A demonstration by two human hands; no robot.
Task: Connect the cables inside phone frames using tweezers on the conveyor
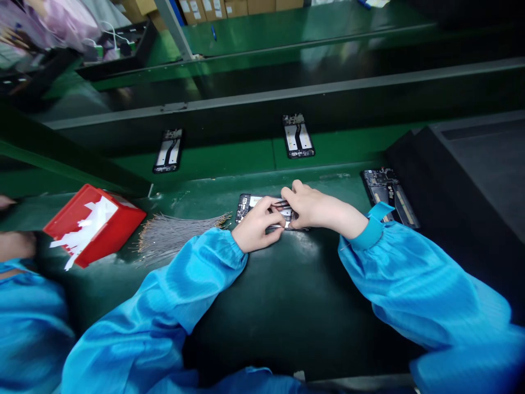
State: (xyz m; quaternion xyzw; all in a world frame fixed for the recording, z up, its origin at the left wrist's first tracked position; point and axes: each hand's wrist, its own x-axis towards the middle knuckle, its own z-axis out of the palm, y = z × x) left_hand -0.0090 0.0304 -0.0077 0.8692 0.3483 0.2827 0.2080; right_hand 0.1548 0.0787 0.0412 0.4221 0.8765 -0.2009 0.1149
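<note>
An opened phone lies on the green bench, its inner parts facing up. My left hand is over its near side, with fingers and thumb curled close together; what is between them is hidden. From the far right my right hand reaches onto the same phone, its fingers closed around dark, thin-pronged tweezers. The prongs point left, close to my left fingertips. Both hands cover much of the phone's middle and right part. Left of my left hand lies a bundle of thin grey cables with gold-coloured ends.
Two more opened phones lie on the far strip. Another opened phone lies beside a black slanted box at right. A red bin with white paper strips stands left, near a co-worker's sleeve. A metal rail crosses behind.
</note>
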